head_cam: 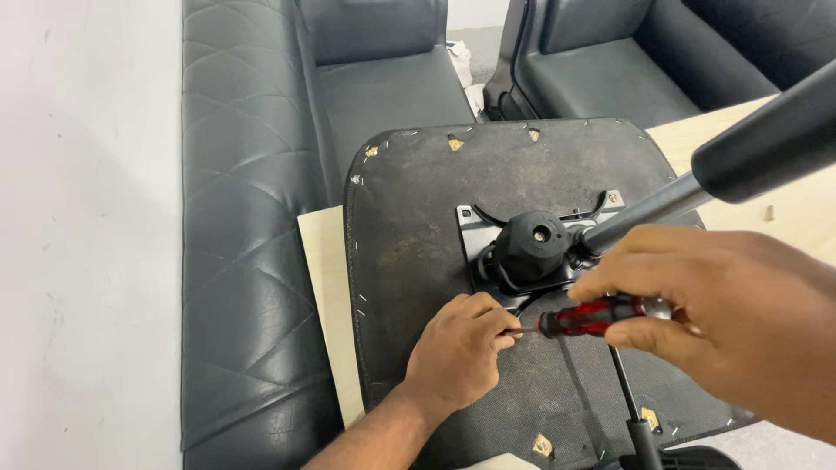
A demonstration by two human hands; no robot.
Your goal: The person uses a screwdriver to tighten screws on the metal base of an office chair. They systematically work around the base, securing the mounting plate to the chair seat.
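Right hand [723, 305] gripping red screwdriver [592, 315]; left hand [457, 352] pinching its tip on upturned chair seat [409, 226], by black mechanism [531, 248]

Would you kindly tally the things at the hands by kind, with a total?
Hands: 2, left hand, right hand
Screwdriver, red handle: 1
Upturned chair seat: 1
Black metal plate on it: 1
Black lever: 1
Total: 6

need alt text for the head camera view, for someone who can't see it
A person's right hand holds a red-handled screwdriver whose tip meets the left hand, beside a black metal mechanism on the underside of an upturned office chair seat. The seat lies on a pale wooden board, with dark leather sofas behind.
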